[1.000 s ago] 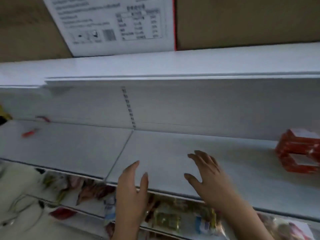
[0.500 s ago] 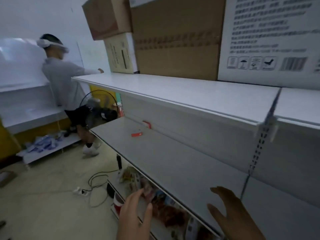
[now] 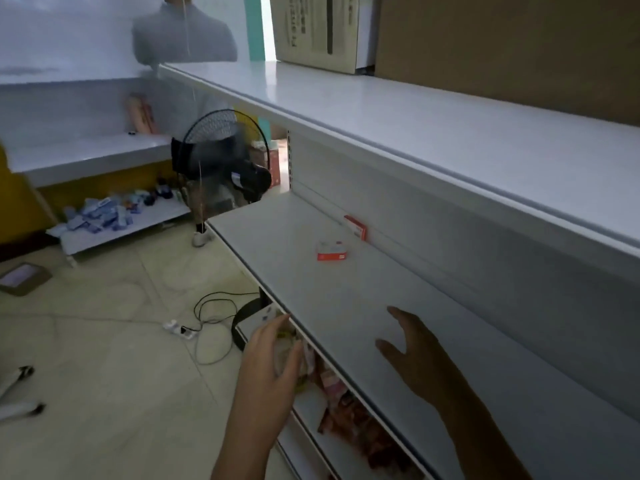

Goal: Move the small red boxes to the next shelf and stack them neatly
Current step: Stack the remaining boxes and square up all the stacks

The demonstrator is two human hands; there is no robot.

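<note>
a: what is way over on the left?
b: a low white shelf (image 3: pixel 121 226) with little blue and white packs (image 3: pixel 100 216) piled on it. higher up stands another person (image 3: pixel 183 32) in a grey top, all blurry.

a: and next to that?
b: a black fan (image 3: pixel 221 157) near the end of the big shelf. under it, on the tiled floor (image 3: pixel 86 341), lies a white power strip (image 3: pixel 178 330) with a black cord (image 3: pixel 214 306) curling round.

a: where is the left hand?
b: the left hand (image 3: pixel 268 372) is low down, just in front of the edge of the middle shelf (image 3: pixel 346 306). its fingers are straight and loose. it holds nothing.

a: what is under that shelf?
b: snack bags (image 3: pixel 349 410), red and shiny, on the shelf below.

a: where are the red boxes?
b: two are on the middle shelf, far from both hands. one small red box (image 3: pixel 331 251) lies flat in the middle of the board. the other red box (image 3: pixel 355 227) is just behind it, right by the back wall. they do not touch.

a: and the right hand?
b: the right hand (image 3: pixel 420 355) is over the middle shelf, closer to us than the boxes. its fingers are spread and relaxed, thumb out. it grabs nothing.

a: what is up top on the right?
b: the top shelf (image 3: pixel 450 133) with big brown cardboard boxes (image 3: pixel 502 46) on it.
</note>
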